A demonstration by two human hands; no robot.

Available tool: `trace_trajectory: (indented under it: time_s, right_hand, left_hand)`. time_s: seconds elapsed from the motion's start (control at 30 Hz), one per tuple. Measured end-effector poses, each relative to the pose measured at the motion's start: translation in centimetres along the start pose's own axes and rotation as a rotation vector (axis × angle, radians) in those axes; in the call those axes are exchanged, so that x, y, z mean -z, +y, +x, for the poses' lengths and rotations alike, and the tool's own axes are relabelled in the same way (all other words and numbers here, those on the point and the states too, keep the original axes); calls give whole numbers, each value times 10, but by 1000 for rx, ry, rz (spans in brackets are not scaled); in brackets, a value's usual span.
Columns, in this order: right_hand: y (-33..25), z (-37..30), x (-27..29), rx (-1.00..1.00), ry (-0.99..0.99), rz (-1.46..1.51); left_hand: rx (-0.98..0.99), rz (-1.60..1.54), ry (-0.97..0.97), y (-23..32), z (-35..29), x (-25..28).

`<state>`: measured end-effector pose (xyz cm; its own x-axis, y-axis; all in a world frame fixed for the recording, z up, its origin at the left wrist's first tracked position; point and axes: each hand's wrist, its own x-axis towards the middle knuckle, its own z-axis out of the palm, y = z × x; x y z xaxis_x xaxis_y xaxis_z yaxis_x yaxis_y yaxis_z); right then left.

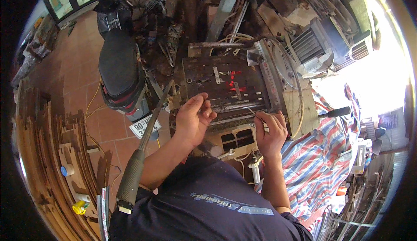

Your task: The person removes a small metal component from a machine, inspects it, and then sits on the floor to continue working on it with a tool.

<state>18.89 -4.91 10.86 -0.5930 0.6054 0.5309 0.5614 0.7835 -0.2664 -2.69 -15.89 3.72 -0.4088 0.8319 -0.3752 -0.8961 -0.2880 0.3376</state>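
My left hand [194, 118] is raised at the near left of a dark metal machine table [200, 69], its fingers curled and thumb pressed in. Whatever it may hold is too small to make out. Between the thumb and fingers of my right hand [272, 133] is a thin metal rod [252, 111], pointing left over the table's near edge. Beyond both hands, two small slotted metal plates, a far one [216, 75] and a nearer one [237, 90], lie on the table beside red-handled tools [235, 72]. A small nut [189, 80] rests farther left.
A long lever with a dark grip [131, 178] slants up past my left forearm. A parked motorbike [119, 67] stands to the left, near stacked wooden boards [47, 150]. An electric motor [315, 41] sits at the back right, and a striped sheet [310, 167] drapes at the right.
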Motion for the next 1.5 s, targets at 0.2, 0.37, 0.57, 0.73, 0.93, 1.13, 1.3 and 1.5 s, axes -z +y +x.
trace_trajectory:
  time_s: [0.2,0.37,0.57,0.73,0.93,1.13,1.3,1.5]
  right_hand:
    - [2,-1,0,0,-8,-3]
    - [1,0,0,-7,-4,7]
    - [0,0,4,-47,15,86]
    - [-1,1,4,-67,39,93]
    - [-2,3,5,-15,9,64]
    - [-3,3,5,-13,-10,43]
    - [-3,1,5,-48,-29,61]
    - [-1,-2,3,-63,-9,122]
  left_hand:
    - [34,-21,3,4,-2,13]
    - [18,12,5,4,-5,14]
    - [33,-7,14,7,-4,11]
    - [87,75,-55,10,-4,8]
    - [103,142,-27,6,-8,6]
    - [67,16,-94,3,-8,12]
    - [31,-68,-144,1,-13,8]
    - [80,-100,-283,5,-23,-1]
